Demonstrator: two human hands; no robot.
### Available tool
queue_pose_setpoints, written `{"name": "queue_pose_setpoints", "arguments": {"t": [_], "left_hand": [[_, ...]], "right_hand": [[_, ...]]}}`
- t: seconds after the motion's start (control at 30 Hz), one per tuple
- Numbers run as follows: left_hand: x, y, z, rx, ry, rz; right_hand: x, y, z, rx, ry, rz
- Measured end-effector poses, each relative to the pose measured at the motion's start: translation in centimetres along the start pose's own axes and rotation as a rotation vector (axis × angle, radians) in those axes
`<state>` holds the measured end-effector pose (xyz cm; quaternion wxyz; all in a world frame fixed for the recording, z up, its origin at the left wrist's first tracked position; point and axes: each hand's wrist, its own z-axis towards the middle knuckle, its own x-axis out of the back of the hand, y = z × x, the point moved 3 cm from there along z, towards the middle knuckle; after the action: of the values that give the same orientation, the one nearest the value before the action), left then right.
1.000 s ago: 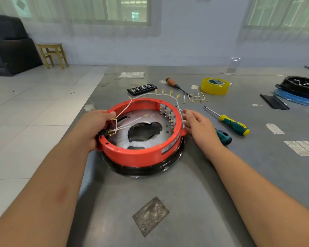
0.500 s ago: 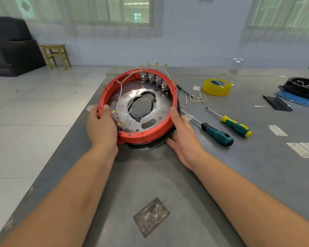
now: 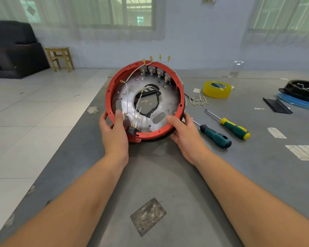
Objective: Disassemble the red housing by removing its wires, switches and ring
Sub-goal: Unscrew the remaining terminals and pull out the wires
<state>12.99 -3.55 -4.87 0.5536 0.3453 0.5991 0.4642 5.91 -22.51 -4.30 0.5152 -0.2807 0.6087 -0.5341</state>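
Red housing (image 3: pixel 144 98) tilted up on its lower edge on the table (image 3: pixel 168 175); my left hand (image 3: pixel 114 132) and right hand (image 3: pixel 184 132) grip the lower rim, one each side; keep it steady, unplug wires (image 3: pixel 132 114) at terminals, don't yank.

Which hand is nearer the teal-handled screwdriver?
Right. The right hand grips the red housing just beside the teal-handled screwdriver; the left hand holds the rim's far side.

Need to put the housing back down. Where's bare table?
Free: table between the forearms, from red housing to grey patch. Crowded: right, by screwdrivers, loose terminals, yellow tape.
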Motion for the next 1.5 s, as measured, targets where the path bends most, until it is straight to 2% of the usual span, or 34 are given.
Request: {"name": "queue_pose_setpoints", "arguments": {"t": [0.17,0.23,0.37,0.53,0.67,0.87,0.97,1.13,1.23,1.37,1.5], "left_hand": [[-0.6,0.0,0.1,0.034,0.025,0.118],[-1.0,0.1,0.4,0.083,-0.012,0.070],[-1.5,0.0,0.5,0.167,-0.166,-0.105],[-1.5,-0.2,-0.1,0.286,-0.426,-0.239],[-1.8,-0.2,-1.4,0.389,-0.571,-0.302],[-1.0,0.0,-1.0,0.481,-0.538,-0.314],[-0.7,0.2,-0.7,0.465,-0.513,-0.199],[-0.3,0.1,-0.2,0.458,-0.502,-0.203],[-0.2,0.0,-0.1,0.455,-0.512,-0.209],[0.0,0.2,0.2,0.465,-0.517,-0.226],[0.7,0.4,1.1,0.434,-0.513,-0.203]], "right_hand": [[0.3,0.0,1.4,-0.004,0.086,0.041],[0.1,-0.1,2.1,0.015,0.118,0.047],[-0.3,-0.5,3.3,0.017,0.112,0.098],[-1.0,-0.1,3.8,0.006,0.040,-0.022],[-0.4,0.3,4.2,-0.005,0.089,0.054],[-0.5,0.4,4.0,-0.026,0.114,0.050],[-0.5,0.4,3.9,-0.009,0.102,0.036],[-0.4,0.6,3.7,0.022,0.107,-0.032],[-0.4,0.8,3.5,0.066,0.087,-0.173],[-0.3,0.3,2.1,0.166,0.048,-0.508],[1.4,-0.6,-0.8,0.327,-0.067,-1.129]]}}
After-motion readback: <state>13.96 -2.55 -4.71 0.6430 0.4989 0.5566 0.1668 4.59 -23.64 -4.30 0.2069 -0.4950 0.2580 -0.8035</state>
